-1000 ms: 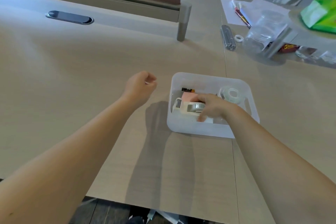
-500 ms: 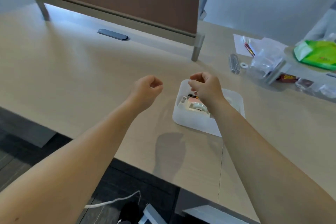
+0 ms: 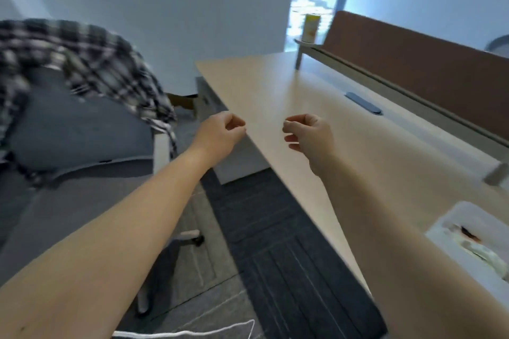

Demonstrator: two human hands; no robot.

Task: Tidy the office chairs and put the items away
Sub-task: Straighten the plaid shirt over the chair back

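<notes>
1. Left hand (image 3: 220, 136) hangs in the air just off the desk (image 3: 316, 107) edge, fingers curled in, holding nothing.
2. Right hand (image 3: 311, 135) floats above the desktop, fingers loosely curled, nothing in it either.
3. Grey office chair (image 3: 80, 132) stands at the left, just beside the desk's end, a plaid shirt (image 3: 82, 58) draped over its back.
4. White plastic bin (image 3: 468, 242) sits on the desk at far right, its blurred contents hard to make out.
</notes>
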